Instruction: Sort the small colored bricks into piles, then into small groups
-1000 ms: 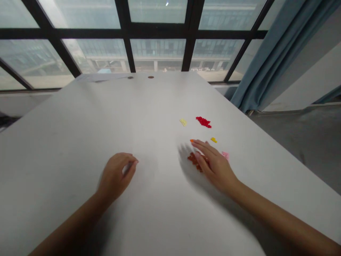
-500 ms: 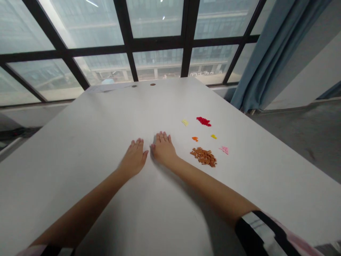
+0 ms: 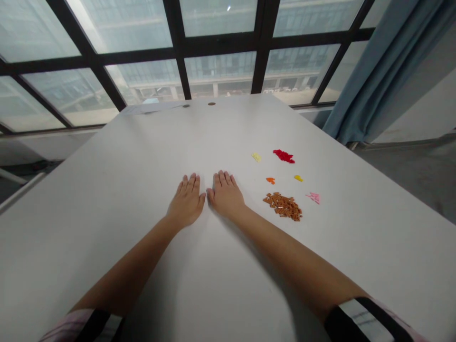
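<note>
White table (image 3: 107, 190) w/ left hand (image 3: 187, 203) & right hand (image 3: 225, 195) flat, palms down, side by side, thumbs almost touching. Fingers straight, close together, holding nothing. Near right hand, not touching: brown heap (image 3: 284, 207) of small pieces.

Two hands laid flat, side by side, on a white table with small sorted piles of coloured pieces.

The left hand (image 3: 187, 202) and right hand (image 3: 225, 194) lie palm down at the centre of the frame, fingers extended, thumbs almost touching, neither holding anything. On the white table (image 3: 107, 190), right of centre, the brown pile (image 3: 284, 206) is the largest and lies nearest the right hand. Above it lie an orange piece (image 3: 270, 180), a yellow piece (image 3: 298, 178), a pale yellow cluster (image 3: 256, 156) and a red pile (image 3: 284, 156); a pink cluster (image 3: 314, 197) lies furthest right. Dark-framed windows (image 3: 217, 45) fill the top of the frame, and a blue curtain (image 3: 384, 71) hangs at upper right.
</note>
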Action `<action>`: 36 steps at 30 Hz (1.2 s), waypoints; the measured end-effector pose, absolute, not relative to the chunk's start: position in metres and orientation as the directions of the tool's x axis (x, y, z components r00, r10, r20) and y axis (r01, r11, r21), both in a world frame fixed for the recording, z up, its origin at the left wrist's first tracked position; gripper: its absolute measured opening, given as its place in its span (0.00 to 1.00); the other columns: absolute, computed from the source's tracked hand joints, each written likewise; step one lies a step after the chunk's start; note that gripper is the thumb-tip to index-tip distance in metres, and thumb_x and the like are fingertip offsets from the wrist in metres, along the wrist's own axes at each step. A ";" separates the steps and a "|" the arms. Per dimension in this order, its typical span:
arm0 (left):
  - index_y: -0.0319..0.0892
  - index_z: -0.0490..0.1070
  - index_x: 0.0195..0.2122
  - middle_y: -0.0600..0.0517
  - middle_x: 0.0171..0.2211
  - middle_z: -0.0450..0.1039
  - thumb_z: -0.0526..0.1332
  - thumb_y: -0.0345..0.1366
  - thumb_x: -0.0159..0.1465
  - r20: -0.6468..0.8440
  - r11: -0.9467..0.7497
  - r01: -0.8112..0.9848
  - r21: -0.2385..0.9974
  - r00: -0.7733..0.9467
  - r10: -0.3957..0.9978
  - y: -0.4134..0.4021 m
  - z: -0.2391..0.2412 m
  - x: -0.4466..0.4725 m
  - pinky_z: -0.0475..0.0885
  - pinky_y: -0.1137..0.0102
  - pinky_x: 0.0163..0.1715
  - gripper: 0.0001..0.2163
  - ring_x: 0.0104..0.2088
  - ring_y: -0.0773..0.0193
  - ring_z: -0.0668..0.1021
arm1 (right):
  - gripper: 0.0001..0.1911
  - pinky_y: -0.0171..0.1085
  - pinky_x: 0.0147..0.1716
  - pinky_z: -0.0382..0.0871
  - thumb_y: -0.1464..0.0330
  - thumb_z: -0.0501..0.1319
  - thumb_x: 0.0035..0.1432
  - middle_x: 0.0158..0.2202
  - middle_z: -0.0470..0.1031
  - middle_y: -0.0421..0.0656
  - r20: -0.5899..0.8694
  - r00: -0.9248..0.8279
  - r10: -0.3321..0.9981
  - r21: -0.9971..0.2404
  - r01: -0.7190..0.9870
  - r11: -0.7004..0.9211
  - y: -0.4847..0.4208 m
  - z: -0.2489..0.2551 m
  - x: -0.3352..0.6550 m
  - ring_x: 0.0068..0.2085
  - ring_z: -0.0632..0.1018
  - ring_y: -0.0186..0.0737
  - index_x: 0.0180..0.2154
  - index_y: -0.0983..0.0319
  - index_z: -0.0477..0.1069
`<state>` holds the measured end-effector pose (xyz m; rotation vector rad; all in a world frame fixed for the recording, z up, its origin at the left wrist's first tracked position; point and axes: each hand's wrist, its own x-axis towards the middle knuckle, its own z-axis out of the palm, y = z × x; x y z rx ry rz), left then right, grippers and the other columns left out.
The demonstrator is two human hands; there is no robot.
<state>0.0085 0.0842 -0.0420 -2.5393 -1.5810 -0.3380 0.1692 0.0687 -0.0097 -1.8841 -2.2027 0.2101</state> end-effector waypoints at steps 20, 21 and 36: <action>0.26 0.48 0.69 0.33 0.71 0.46 0.43 0.41 0.73 0.187 -0.427 0.904 -0.001 0.420 0.888 0.080 -0.032 0.009 0.55 0.51 0.68 0.29 0.71 0.41 0.52 | 0.34 0.50 0.69 0.45 0.62 0.45 0.70 0.71 0.50 0.62 0.102 -0.214 0.971 -0.228 0.945 0.233 0.064 -0.010 0.176 0.71 0.52 0.57 0.68 0.79 0.51; 0.26 0.48 0.69 0.33 0.71 0.46 0.43 0.42 0.73 0.191 -0.426 0.905 -0.001 0.419 0.888 0.080 -0.033 0.009 0.55 0.50 0.68 0.29 0.71 0.41 0.52 | 0.34 0.50 0.69 0.45 0.61 0.45 0.70 0.71 0.50 0.62 0.103 -0.213 0.972 -0.228 0.946 0.232 0.064 -0.010 0.176 0.71 0.52 0.57 0.68 0.79 0.51; 0.31 0.48 0.70 0.35 0.71 0.48 0.43 0.42 0.73 0.237 -0.446 0.895 0.011 0.431 0.871 0.081 -0.039 0.006 0.55 0.50 0.68 0.28 0.72 0.45 0.52 | 0.34 0.51 0.69 0.45 0.61 0.44 0.70 0.71 0.51 0.62 0.111 -0.213 0.971 -0.231 0.944 0.234 0.064 -0.011 0.176 0.71 0.53 0.56 0.68 0.79 0.52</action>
